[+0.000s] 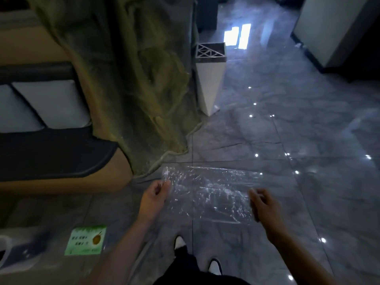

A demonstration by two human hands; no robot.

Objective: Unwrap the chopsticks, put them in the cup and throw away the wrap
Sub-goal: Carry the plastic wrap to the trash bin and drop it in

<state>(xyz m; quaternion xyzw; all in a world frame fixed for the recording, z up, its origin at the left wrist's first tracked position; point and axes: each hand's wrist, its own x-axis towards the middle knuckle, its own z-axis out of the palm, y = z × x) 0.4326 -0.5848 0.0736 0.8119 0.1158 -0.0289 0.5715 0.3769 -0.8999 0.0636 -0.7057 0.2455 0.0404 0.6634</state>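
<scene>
A clear, crinkled plastic wrap (211, 192) is stretched flat between my two hands, above a grey tiled floor. My left hand (154, 196) pinches its left edge between thumb and fingers. At the right edge, my right hand (264, 204) grips the wrap with curled fingers. No chopsticks and no cup are in view.
A white tapered bin (209, 83) with an open latticed top stands on the floor ahead, next to a rock-like pillar (133, 79). A dark bench with grey cushions (41, 120) is at the left. A green card (86, 240) lies on a table edge at lower left. My shoes (180, 242) show below.
</scene>
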